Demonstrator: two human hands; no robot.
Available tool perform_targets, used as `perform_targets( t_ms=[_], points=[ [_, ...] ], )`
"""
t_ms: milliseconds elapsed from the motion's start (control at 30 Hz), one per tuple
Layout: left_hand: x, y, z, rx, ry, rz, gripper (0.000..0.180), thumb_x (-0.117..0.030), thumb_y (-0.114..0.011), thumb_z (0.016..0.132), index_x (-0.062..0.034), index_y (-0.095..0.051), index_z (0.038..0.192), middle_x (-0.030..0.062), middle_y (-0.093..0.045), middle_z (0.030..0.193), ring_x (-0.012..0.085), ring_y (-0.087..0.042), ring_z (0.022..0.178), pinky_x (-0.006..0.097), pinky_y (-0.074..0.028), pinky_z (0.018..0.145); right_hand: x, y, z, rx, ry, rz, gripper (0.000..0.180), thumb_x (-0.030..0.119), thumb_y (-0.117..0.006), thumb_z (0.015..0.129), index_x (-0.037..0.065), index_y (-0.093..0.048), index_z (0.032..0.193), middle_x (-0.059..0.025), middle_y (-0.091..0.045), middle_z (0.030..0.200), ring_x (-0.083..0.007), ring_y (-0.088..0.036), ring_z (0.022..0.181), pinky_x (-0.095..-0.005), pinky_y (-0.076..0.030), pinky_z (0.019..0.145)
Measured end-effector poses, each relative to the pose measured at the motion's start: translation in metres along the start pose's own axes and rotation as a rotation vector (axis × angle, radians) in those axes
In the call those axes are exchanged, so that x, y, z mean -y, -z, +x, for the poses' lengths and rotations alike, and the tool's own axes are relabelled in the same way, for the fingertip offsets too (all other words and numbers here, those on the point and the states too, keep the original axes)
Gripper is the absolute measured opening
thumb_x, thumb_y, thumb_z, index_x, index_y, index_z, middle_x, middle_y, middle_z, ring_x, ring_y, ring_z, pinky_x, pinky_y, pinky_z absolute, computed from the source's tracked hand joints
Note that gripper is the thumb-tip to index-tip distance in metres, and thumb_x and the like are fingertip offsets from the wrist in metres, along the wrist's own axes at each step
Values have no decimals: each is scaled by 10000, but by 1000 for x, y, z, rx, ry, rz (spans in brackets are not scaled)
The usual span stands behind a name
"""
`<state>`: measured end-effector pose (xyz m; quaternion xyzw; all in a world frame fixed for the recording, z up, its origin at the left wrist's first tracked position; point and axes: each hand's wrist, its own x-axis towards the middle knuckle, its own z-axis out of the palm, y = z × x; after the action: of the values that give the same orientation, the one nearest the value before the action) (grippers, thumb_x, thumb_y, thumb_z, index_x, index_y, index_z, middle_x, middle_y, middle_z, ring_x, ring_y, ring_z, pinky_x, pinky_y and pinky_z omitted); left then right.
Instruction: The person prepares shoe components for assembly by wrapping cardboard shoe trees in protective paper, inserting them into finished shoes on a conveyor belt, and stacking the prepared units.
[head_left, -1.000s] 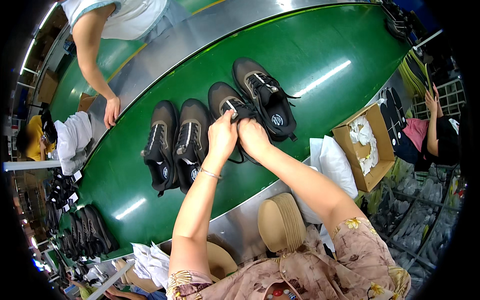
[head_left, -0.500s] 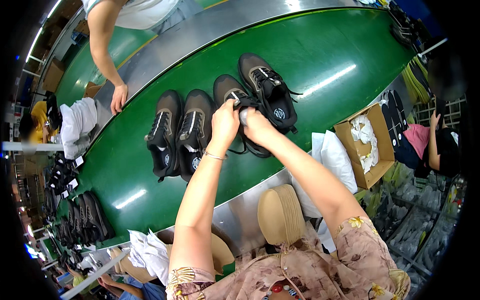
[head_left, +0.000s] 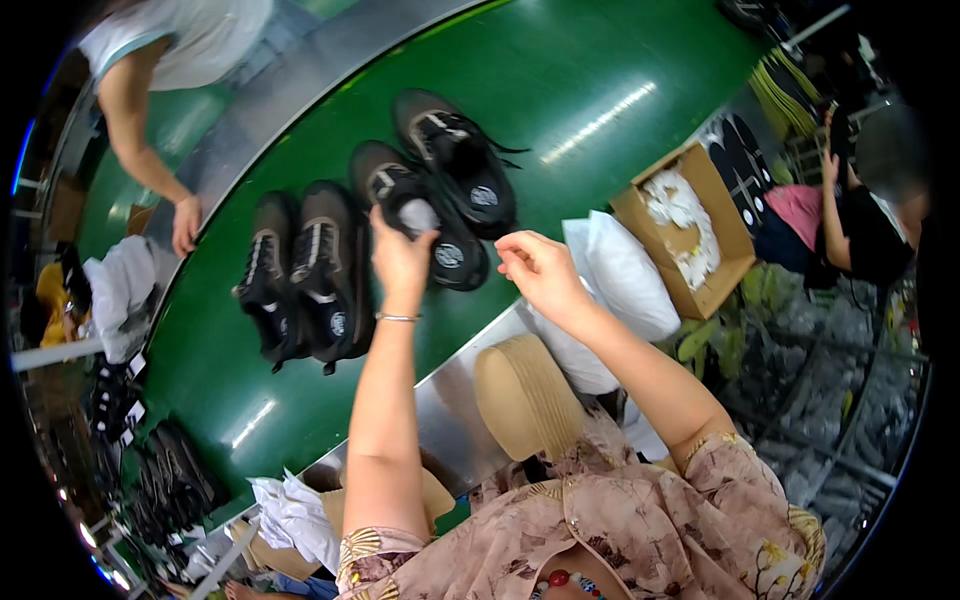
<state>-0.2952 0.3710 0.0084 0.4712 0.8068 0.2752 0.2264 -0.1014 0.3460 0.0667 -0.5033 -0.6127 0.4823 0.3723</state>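
Observation:
Four dark brown-and-black lace-up shoes lie with their toes pointing away from me. My left hand (head_left: 402, 262) grips one shoe (head_left: 393, 182) around its opening, fingers on the left side and thumb over the collar. A whitish patch (head_left: 418, 216) shows at its tongue; I cannot tell what it is. Beyond it, to the right, lies a matching shoe (head_left: 450, 150) with a loose lace trailing right. Two more shoes, one (head_left: 268, 270) and its neighbour (head_left: 328, 265), sit side by side left of my hand. My right hand (head_left: 545, 275) hovers right of the gripped shoe's heel, fingers loosely curled and apart, holding nothing visible.
The shoes rest on a green work surface (head_left: 560, 90). To the right stand white bags (head_left: 630, 275) and a cardboard box (head_left: 725, 235) with crumpled paper. Tan shaped sheets (head_left: 525, 395) are stacked near me. Another person's hand (head_left: 186, 225) rests at the far-left edge; more shoes (head_left: 180, 465) lie lower left.
My right hand has let go at the shoe's laces and drawn back to the right. My left hand has shifted onto the shoe's opening. The whole view has swung, moving the shoes leftward in it.

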Motion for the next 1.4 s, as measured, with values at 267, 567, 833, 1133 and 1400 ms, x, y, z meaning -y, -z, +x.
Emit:
perform_targets(
  t_ms=[267,567,833,1133,1400],
  points=[
    [4,-18,5,-212,128,286,795,-348,-765,646,35,-365,1216,237,-618,913,405,-603,827,444,-487,727,24,133,-85,-351,-176,-22,102,-14,-508,863,-31,-587,925,-71,-615,858,-124,-631,727,-227,-496,623],
    [-16,23,-69,-312,-152,-43,756,-237,-710,733,93,-312,1285,278,-426,1264,375,-428,1178,381,-353,983,-57,99,-233,-255,-210,-349,690,213,-757,673,-33,-387,1201,-188,-487,1099,-307,-511,1010,-371,-452,819],
    [-70,15,-196,-162,-276,-349,378,-61,-572,832,49,-463,1177,198,-532,1159,290,-550,1023,353,-464,836,-38,137,-219,-379,60,-556,605,199,-734,670,-28,-439,1147,-202,-501,1027,-341,-502,966,-396,-431,814],
    [-113,-69,-238,385,-549,-176,428,-131,-577,818,84,-444,1163,298,-559,1024,419,-558,934,423,-452,825,-121,136,-172,-537,-102,-370,743,271,-781,639,-12,-393,1207,-229,-483,1133,-373,-471,1057,-402,-400,884],
    [-130,-74,-232,535,-367,-29,389,-200,-585,831,129,-509,1024,296,-555,1008,392,-548,963,411,-428,877,-70,157,-196,-515,139,-593,687,202,-757,688,-62,-367,1188,-278,-460,1204,-422,-494,1065,-415,-420,903]
  ],
)
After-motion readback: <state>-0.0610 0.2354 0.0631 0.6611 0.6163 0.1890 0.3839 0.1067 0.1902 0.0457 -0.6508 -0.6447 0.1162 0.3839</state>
